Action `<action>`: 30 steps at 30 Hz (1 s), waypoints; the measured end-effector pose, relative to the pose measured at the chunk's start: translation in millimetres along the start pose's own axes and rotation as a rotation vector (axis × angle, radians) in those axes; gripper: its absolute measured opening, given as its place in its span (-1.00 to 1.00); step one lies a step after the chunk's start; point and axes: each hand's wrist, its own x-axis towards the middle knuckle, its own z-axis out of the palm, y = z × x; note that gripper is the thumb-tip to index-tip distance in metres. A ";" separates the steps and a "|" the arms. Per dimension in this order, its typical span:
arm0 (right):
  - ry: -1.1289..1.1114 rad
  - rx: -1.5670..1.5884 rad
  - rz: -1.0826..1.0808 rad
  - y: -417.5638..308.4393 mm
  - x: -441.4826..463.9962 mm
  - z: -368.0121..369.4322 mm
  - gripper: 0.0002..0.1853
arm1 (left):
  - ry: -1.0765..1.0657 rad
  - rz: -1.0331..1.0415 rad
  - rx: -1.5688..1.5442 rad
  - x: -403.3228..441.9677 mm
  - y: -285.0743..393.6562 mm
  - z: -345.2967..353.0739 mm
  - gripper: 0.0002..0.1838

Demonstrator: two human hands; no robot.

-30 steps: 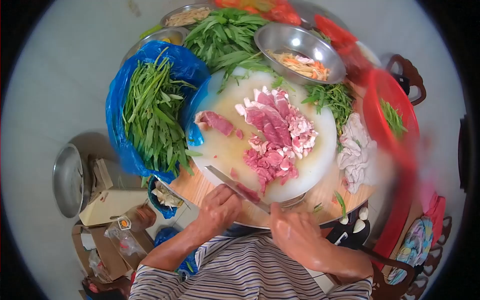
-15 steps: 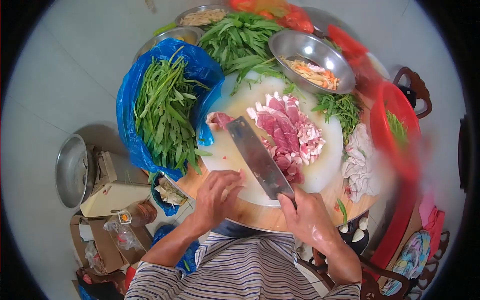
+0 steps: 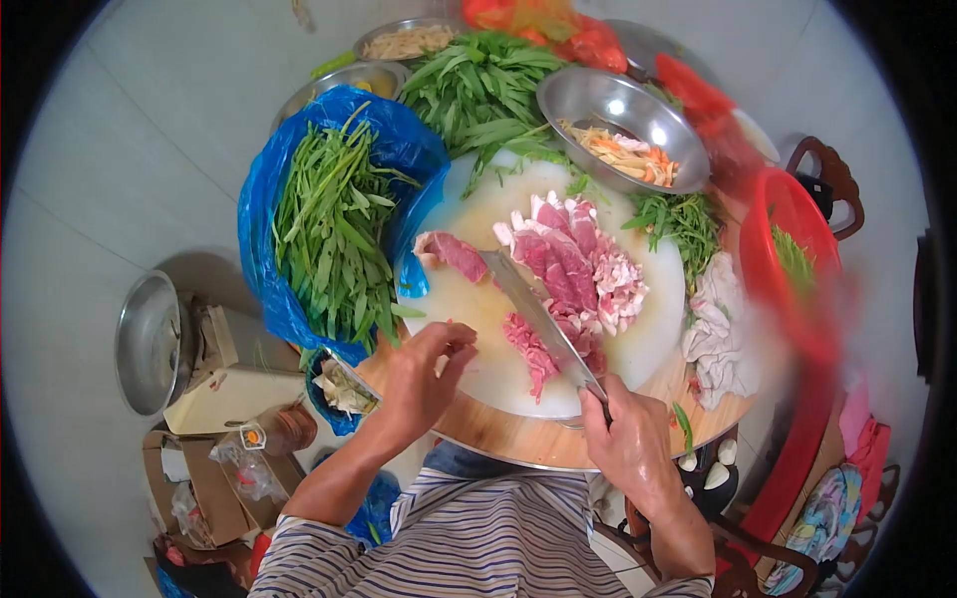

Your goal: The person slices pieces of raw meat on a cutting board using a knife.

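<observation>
The wooden counter [image 3: 498, 436] stands over tiled floor [image 3: 110, 199]; right hand [image 3: 630, 439] grips knife [image 3: 543, 321], left hand [image 3: 419, 377] I cannot tell.

One head-worn view looks forward and down past the shirt [image 3: 488, 538] onto the nearby table [image 3: 503, 437], wide, corners dark

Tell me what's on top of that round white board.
A pile of cut meat and a separate meat piece lie there; greens overlap the far edge. The knife covers part of the pile, and what lies beneath the meat is hidden.
</observation>
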 end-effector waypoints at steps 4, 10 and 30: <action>0.135 -0.253 -0.106 9.3 -12.9 -7.4 -0.69 | 0.032 -0.236 -0.397 3.4 -8.5 -14.5 -0.83; 0.209 -0.418 -0.229 27.6 -23.7 -10.5 -0.41 | 0.209 -0.306 -0.760 30.5 -9.3 -38.2 -0.86; 0.089 -0.402 -0.381 46.6 -47.6 -41.0 -0.79 | -0.422 0.364 0.003 200.4 56.0 45.1 -0.67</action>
